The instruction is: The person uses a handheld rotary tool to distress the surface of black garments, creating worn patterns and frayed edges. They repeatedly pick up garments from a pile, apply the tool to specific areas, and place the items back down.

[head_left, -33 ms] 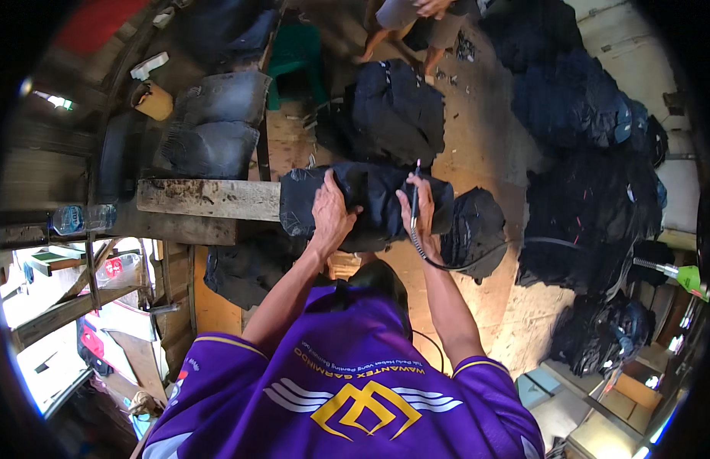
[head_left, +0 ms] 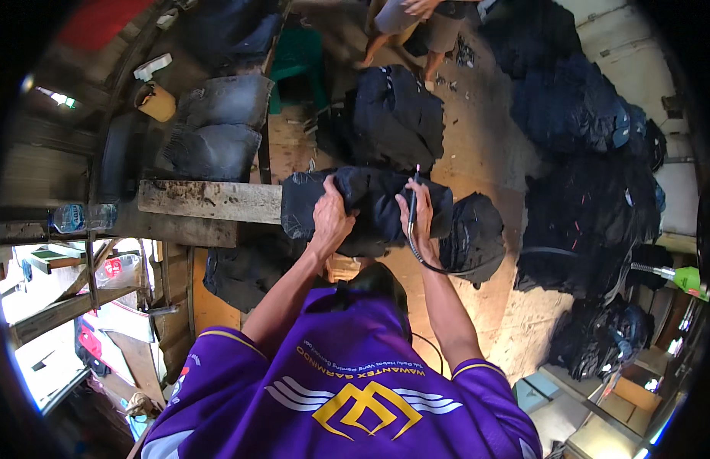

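One hand to each side at the centre of the frame: rested the left hand (head_left: pixel 333 218) on the left part of the dark cloth (head_left: pixel 378 203), and held the pen-like tool (head_left: pixel 413 208) in the right hand (head_left: pixel 422 213), over the cloth's right part. Had the cloth lying lengthwise from left to right, its left end meeting the wooden plank (head_left: pixel 209 197) at the middle left of the frame, its right end past the right hand, near a smaller dark pile (head_left: pixel 475 233). Held the tool across that long axis, nearly upright in the frame, pink tip toward the top and close to the cloth's upper edge; could not tell from this view a touching tip from one just clear. Clenched the right fingers around the tool, close behind the tip, and let the dark cable (head_left: pixel 425 258) curve out below toward the right. Laid the left fingers over the cloth, thumb set apart on the side facing the tool; could not tell a pinch from a plain press. Had the right hand far nearer the tip than the left, with a stretch of uncovered cloth between both
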A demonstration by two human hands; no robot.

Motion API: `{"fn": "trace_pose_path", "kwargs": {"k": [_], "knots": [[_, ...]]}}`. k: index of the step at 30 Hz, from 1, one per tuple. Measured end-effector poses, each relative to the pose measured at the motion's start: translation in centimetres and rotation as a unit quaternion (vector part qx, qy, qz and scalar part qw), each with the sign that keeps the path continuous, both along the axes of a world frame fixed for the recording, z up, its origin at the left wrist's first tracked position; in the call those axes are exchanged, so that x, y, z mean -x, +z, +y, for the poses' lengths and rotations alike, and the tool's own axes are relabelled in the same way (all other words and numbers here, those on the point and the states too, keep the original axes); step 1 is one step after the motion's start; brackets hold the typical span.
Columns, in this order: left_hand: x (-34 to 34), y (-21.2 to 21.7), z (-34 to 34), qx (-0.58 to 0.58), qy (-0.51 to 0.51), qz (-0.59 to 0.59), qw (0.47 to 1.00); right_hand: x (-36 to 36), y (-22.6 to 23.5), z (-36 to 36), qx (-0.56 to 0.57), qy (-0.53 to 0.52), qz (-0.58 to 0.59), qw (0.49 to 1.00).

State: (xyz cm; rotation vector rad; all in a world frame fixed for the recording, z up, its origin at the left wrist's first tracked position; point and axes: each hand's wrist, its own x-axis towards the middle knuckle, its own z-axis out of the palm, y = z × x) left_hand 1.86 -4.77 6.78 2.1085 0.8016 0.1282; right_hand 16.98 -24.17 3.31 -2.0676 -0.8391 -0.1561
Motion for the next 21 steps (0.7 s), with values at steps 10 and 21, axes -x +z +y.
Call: {"fn": "trace_pose_path", "kwargs": {"k": [10, 21], "knots": [[6.8, -1.0, 8.3, 0.801, 0.153, -0.259, 0.518, 2.3, 0.4, 3.9, -0.053, -0.050, -0.016, 0.997], [-1.6, -5.2, 9.9, 0.780, 0.025, -0.015, 0.625, 2.8, 0.9, 4.7, -0.006, -0.073, -0.028, 0.997]]}}
